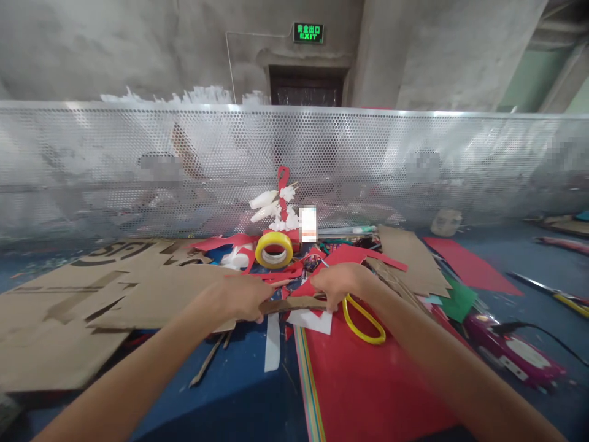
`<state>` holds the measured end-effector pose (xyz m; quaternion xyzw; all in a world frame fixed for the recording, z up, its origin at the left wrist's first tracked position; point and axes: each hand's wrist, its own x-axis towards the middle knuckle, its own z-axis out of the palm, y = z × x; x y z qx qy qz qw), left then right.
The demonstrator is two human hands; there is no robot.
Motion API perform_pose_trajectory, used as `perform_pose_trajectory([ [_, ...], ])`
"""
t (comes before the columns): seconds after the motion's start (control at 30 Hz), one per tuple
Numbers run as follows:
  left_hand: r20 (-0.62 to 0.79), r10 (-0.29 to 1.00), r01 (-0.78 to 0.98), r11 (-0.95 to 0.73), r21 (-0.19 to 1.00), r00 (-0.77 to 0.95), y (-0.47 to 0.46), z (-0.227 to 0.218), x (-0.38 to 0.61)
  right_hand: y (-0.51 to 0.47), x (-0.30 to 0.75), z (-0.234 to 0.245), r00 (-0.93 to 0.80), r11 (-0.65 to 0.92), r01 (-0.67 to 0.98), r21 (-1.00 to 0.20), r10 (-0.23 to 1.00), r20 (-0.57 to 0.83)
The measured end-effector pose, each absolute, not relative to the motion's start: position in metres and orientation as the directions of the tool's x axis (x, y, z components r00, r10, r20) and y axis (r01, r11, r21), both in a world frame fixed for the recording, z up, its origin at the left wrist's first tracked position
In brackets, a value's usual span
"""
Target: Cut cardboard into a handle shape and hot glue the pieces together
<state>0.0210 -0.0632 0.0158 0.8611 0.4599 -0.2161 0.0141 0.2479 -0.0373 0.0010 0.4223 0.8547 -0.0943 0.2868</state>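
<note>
A narrow brown cardboard strip [297,303] stretches between my two hands above the blue table. My left hand [242,296] is closed on its left end, next to a large cardboard sheet. At the other end, the bent fingers of my right hand [343,283] are closed on the strip. A yellow scissors handle [365,324] lies beside my right wrist, over a red paper stack [368,374]; its blades are hidden. Below the strip are a white paper piece [315,320] and a white paper strip [272,344]. A yellow tape roll [274,250] stands just beyond.
Cardboard sheets [151,285] cover the left side. Red paper scraps [354,255] crowd the middle, before a perforated metal divider [221,166]. At the right are a purple device with a cord [510,353], a yellow-handled tool [547,291] and a jar [446,222].
</note>
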Motion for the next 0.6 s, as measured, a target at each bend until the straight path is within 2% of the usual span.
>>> perform_pose_trajectory([
  [0.33,-0.403,0.778,0.793,-0.583,-0.177,0.482,-0.066,0.017,0.032,-0.039,0.248,0.004,-0.484,0.632,0.77,0.082,0.664,-0.57],
  [0.6,-0.376,0.792,0.806,-0.568,-0.166,0.481,-0.062,0.008,0.031,-0.029,0.251,-0.005,-0.428,0.603,0.786,0.136,0.691,-0.583],
])
